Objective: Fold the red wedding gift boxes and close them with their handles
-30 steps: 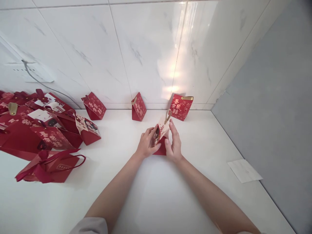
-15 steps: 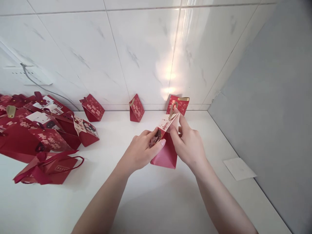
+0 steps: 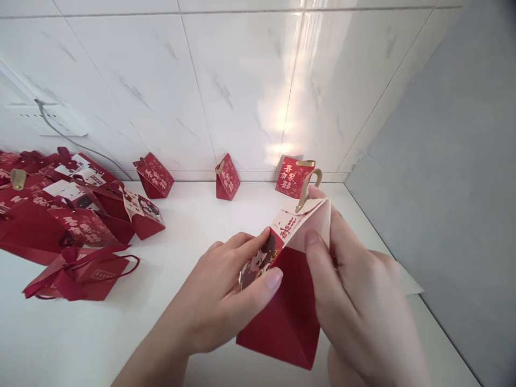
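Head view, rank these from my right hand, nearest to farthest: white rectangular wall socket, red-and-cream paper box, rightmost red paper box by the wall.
1. Red-and-cream paper box: gripped by the right hand.
2. Rightmost red paper box: ahead, slightly left.
3. White rectangular wall socket: far left.

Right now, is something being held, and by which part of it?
A red box: the left hand grips its printed side, the right hand its pale upper part.
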A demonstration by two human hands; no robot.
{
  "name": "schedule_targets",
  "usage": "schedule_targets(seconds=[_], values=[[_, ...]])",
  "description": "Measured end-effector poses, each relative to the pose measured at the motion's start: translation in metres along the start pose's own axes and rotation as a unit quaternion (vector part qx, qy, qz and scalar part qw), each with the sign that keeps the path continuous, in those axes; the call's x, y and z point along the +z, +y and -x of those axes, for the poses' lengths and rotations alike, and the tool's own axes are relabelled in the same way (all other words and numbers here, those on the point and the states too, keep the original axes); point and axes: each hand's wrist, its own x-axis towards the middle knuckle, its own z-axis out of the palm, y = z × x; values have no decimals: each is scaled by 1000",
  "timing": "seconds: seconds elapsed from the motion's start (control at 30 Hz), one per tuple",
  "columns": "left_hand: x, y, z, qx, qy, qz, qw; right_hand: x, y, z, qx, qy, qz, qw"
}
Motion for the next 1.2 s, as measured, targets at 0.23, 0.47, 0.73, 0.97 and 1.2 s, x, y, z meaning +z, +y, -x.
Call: schedule_targets(seconds=[0.23,0.47,0.73,0.97,1.2], values=[[-2,3,0,3,-31,-9,999,-4,-4,3,-14,17,42,999],[-1,-2,-3,3,-37,-2,999,-2,-2,3,-16,19,36,999],[-1,-6,-4,11,-43,2,999,0,-4,3,13,13,25,1000],[6,-15,-7,32,139,-165,976,-5,15,-11,1,5,13,1000],[1,-20,-6,53,180,-225,956,-2,25,-20,3,-3,-32,999]])
